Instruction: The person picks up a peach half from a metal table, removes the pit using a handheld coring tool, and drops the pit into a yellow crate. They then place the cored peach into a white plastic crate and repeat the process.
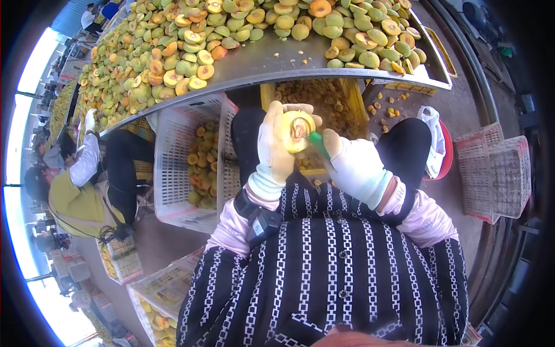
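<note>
In my gloved left hand (276, 141) lies a halved yellow fruit (290, 140), seemingly a peach, its cut face and brown stone hollow turned up. My gloved right hand (355, 168) is closed around a small tool with a green handle (318, 144). The tool's tip meets the cut face beside the stone hollow, and its working end is hidden there. Both hands are above my lap, over a yellow crate (354, 110) full of brownish stones or scraps. Just beyond stands a metal-edged table (260, 61) heaped with fruit halves (191, 52).
To the left, a white crate (173, 162) holds more halves. A co-worker (87, 196) sits farther left, one gloved hand at the heap. On the right are a red bucket (446, 150) with a white bag (430, 139) and stacked white crates (491, 170). Fruit pieces lie on the floor.
</note>
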The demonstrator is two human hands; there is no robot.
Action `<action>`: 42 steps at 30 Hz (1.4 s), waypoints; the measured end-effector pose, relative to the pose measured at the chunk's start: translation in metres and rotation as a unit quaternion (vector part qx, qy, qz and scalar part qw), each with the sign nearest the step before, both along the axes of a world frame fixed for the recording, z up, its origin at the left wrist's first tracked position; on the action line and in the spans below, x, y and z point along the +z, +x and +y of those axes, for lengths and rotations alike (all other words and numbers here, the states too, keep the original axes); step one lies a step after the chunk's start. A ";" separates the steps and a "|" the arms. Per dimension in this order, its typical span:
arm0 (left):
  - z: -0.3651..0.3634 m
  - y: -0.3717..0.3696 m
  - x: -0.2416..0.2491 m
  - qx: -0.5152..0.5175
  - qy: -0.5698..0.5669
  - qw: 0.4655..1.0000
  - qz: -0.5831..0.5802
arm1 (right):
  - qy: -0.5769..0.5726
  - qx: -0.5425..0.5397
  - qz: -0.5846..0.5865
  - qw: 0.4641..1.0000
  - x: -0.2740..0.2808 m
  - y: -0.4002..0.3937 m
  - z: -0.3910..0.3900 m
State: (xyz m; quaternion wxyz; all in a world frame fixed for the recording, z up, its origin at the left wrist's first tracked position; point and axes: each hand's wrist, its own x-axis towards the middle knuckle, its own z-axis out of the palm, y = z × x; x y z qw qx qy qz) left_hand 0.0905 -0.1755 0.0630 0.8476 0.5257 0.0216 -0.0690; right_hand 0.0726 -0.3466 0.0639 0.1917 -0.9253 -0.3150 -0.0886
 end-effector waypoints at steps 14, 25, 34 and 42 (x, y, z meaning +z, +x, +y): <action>0.008 0.010 -0.046 -0.029 -0.037 0.998 0.038 | 0.206 0.048 0.228 0.951 -0.029 -0.001 0.004; 0.008 0.007 -0.020 0.139 -0.038 0.989 -0.027 | 0.029 -0.008 0.175 0.984 -0.013 0.030 0.027; 0.011 -0.010 0.000 0.125 0.109 0.985 -0.039 | 0.162 0.076 0.307 0.935 -0.001 0.015 0.022; 0.024 -0.022 0.010 0.079 0.168 0.982 -0.044 | 0.085 0.055 0.273 0.957 0.004 0.003 0.025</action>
